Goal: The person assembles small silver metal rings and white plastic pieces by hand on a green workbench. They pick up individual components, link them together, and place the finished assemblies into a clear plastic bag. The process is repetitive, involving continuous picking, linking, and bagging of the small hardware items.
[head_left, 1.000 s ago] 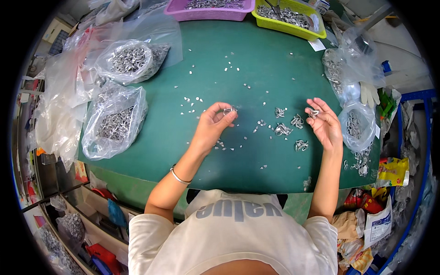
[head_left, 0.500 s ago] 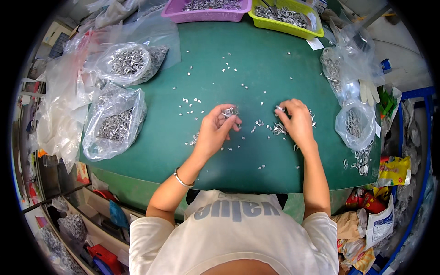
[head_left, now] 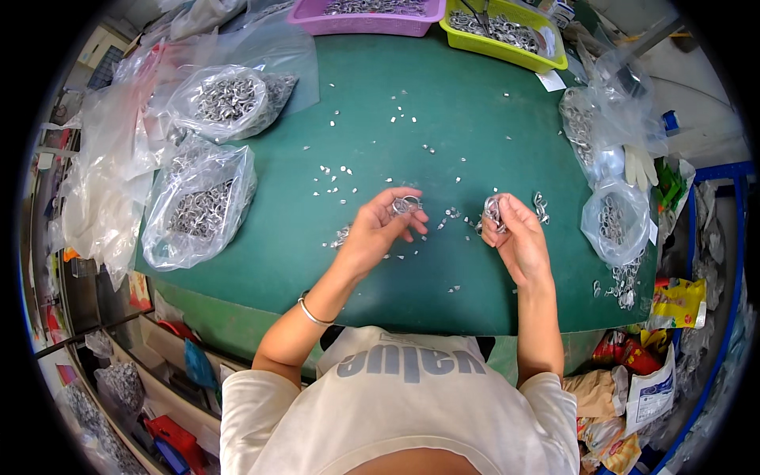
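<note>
My left hand (head_left: 380,226) is raised over the middle of the green table, its fingers curled around silvery metal rings (head_left: 406,205). To its right, my right hand (head_left: 518,237) pinches a few more metal rings (head_left: 493,210) between thumb and fingers. Just beyond the right hand's fingers lies a small group of rings (head_left: 541,207) on the table top. Tiny silvery bits (head_left: 451,214) are scattered between the two hands. Another little heap of bits (head_left: 342,236) sits beside my left wrist, partly hidden by it.
Clear plastic bags of metal rings stand at the left, one nearer (head_left: 202,210) and one farther (head_left: 228,99). A purple basket (head_left: 368,25) and a yellow-green basket (head_left: 507,54) of metal pieces stand at the far edge. At the right are another bag (head_left: 613,226) and loose rings (head_left: 625,281).
My right hand has turned palm inward and lifted rings off the table, slightly nearer to me. The left hand has shifted a little right, its fingers a bit looser around its rings.
</note>
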Demonstrator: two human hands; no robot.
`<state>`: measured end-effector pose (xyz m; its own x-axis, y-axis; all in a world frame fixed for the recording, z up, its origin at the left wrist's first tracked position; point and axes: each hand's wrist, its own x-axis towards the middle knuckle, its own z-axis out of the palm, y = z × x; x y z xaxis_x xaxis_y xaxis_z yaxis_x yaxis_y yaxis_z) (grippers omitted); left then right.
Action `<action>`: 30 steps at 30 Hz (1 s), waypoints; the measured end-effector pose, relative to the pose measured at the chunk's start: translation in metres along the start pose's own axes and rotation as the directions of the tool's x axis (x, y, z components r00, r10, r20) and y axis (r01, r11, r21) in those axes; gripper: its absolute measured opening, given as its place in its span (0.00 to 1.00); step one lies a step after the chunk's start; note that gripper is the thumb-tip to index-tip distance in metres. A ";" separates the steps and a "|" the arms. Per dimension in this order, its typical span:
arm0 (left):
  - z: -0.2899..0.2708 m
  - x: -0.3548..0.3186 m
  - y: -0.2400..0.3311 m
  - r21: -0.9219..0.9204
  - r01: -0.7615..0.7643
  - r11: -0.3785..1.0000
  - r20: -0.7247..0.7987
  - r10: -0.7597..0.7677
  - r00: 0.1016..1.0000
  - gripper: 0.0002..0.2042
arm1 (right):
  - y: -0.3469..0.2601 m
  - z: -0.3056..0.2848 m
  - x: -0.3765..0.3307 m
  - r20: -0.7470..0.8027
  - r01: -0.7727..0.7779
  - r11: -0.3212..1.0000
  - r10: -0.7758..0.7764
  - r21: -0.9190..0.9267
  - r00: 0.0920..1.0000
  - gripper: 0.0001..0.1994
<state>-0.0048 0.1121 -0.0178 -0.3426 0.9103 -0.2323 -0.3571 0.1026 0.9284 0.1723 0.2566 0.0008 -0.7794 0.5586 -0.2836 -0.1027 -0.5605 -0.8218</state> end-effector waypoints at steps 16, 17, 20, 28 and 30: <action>0.000 -0.019 0.008 -0.068 0.030 0.997 0.164 -0.019 0.986 0.18 | 0.021 0.024 0.002 0.169 -0.163 0.975 0.136 0.153 0.976 0.09; 0.000 -0.021 0.008 -0.059 0.032 0.998 0.175 -0.021 0.984 0.19 | 0.022 0.025 0.003 0.221 -0.150 0.986 0.130 0.075 0.967 0.10; 0.002 -0.026 0.008 -0.041 0.026 0.999 0.204 -0.017 0.979 0.20 | 0.028 0.036 0.002 0.100 -0.093 0.974 0.116 -0.207 0.988 0.10; 0.003 -0.032 0.011 -0.033 0.003 0.999 0.202 0.004 0.979 0.18 | 0.028 0.044 -0.001 0.061 -0.051 0.929 0.079 -0.367 0.995 0.05; 0.003 -0.033 0.013 -0.014 0.011 1.000 0.166 -0.009 0.986 0.17 | 0.026 0.048 -0.003 0.033 -0.010 0.920 0.025 -0.393 0.999 0.04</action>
<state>0.0042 0.0851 0.0032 -0.1907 0.9633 -0.1891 -0.3732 0.1070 0.9216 0.1422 0.2113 0.0041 -0.8019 0.5240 -0.2871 0.1557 -0.2807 -0.9471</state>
